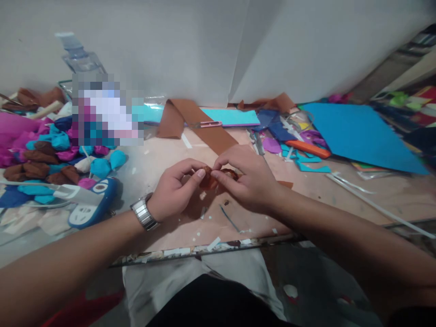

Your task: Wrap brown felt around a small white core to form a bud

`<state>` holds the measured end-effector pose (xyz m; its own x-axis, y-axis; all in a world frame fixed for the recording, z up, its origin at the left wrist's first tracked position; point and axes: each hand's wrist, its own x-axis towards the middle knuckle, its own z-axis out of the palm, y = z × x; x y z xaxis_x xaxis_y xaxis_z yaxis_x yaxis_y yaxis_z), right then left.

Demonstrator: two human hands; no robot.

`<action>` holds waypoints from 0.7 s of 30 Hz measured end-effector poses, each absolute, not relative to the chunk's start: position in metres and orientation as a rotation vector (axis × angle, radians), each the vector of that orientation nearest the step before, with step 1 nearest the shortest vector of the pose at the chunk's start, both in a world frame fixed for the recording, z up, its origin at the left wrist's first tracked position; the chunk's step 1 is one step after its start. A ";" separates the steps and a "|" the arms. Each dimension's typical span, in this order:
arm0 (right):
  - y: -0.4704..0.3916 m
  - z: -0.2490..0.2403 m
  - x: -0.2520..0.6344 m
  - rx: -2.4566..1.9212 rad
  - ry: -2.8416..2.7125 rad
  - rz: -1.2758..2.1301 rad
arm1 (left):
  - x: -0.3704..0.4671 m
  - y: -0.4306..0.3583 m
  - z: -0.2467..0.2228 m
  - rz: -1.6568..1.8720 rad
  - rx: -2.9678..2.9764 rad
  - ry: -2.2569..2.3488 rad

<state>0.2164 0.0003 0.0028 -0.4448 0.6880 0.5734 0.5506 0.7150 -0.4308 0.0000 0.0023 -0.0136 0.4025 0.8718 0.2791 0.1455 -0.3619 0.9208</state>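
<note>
Both hands meet above the table's near half, thumbs and fingertips pinched on a small crumpled piece of brown paper. My left hand, with a metal watch on its wrist, grips the left end. The right side is pinched by my right hand, whose curled fingers hide part of the paper. Behind the hands a long folded strip of brown paper lies on the table, its lower end passing behind my right hand. Small pink-handled thread snips rest on that strip.
At the left lie several gathered pieces in blue, pink and brown and a blue-and-white power strip. A clear bottle stands behind them. To the right are an orange cutter, a blue sheet and a thin white stick.
</note>
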 end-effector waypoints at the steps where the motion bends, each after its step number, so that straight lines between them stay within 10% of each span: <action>1: 0.000 0.003 0.216 -0.935 -2.157 0.235 | 0.000 0.002 -0.013 1.031 1.826 0.890; 21: 0.001 0.000 0.216 -0.951 -2.119 0.299 | -0.003 0.003 -0.015 1.046 2.071 0.848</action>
